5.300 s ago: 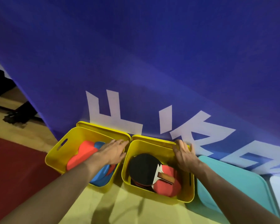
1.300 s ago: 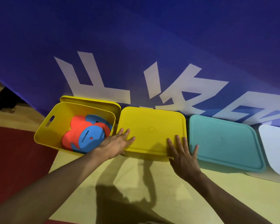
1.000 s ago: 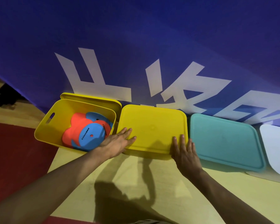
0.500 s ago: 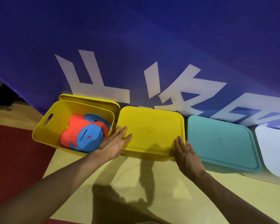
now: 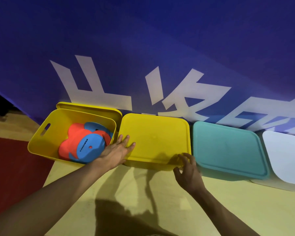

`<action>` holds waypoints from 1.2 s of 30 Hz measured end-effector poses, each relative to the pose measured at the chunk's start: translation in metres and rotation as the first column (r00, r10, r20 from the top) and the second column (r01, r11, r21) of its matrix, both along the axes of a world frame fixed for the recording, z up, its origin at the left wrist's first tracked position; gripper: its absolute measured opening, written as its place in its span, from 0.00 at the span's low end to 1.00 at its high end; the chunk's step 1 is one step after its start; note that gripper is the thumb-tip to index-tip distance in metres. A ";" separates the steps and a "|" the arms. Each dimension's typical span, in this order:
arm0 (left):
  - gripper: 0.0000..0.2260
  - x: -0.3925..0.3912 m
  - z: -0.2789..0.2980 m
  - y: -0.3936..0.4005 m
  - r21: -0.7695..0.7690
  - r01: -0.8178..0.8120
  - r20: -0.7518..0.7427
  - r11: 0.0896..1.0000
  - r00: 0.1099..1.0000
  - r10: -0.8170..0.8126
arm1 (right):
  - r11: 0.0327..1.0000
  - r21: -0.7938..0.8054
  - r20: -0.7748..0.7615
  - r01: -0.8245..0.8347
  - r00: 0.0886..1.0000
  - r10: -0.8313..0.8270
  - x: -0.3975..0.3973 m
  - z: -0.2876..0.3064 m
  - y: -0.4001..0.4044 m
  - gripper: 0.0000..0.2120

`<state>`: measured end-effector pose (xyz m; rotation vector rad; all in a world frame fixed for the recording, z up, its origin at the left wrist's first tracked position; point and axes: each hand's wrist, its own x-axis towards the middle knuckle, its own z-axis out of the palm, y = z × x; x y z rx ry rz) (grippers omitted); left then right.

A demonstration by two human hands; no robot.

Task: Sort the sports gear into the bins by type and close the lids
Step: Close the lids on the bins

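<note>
The left hand (image 5: pixel 117 153) lay flat with straight fingers on the near left corner of the yellow lid (image 5: pixel 154 138), which sat closed on the second bin, much as it had half a second before. The right hand (image 5: pixel 188 169) had changed: earlier its fingers lay straight against the lid's near right corner, and now they were lifted and loosely curled just off that corner, holding nothing; whether a fingertip still touched the rim could not be told.

Beside the left hand, on its outer side, the open yellow bin (image 5: pixel 41 142) held the orange and blue foam discs (image 5: pixel 85 145), unmoved, with its own lid (image 5: pixel 92 107) propped upright behind it against the blue banner (image 5: pixel 143 48). Beyond the right hand's outer side stood the teal lidded bin (image 5: pixel 228 149), and past that a white lidded bin (image 5: pixel 286 154), both closed. All the bins sat in a row on the yellow floor (image 5: pixel 143 193).
</note>
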<state>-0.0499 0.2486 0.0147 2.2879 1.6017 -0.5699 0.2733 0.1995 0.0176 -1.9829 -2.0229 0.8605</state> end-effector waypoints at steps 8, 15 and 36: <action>0.36 0.000 0.001 0.000 0.001 0.016 -0.001 1.000 1.000 -0.016 | 0.997 0.005 0.010 -0.071 0.997 0.071 0.004 -0.021 0.007 0.30; 0.37 0.002 0.009 -0.003 0.012 0.026 -0.023 1.000 0.999 -0.026 | 0.981 -0.006 0.019 -0.193 0.981 0.193 0.012 -0.033 0.007 0.40; 0.50 -0.031 0.024 0.028 -0.028 0.002 0.007 1.000 1.000 -0.002 | 0.930 -0.040 0.613 -0.365 0.726 0.312 0.003 0.022 0.049 0.30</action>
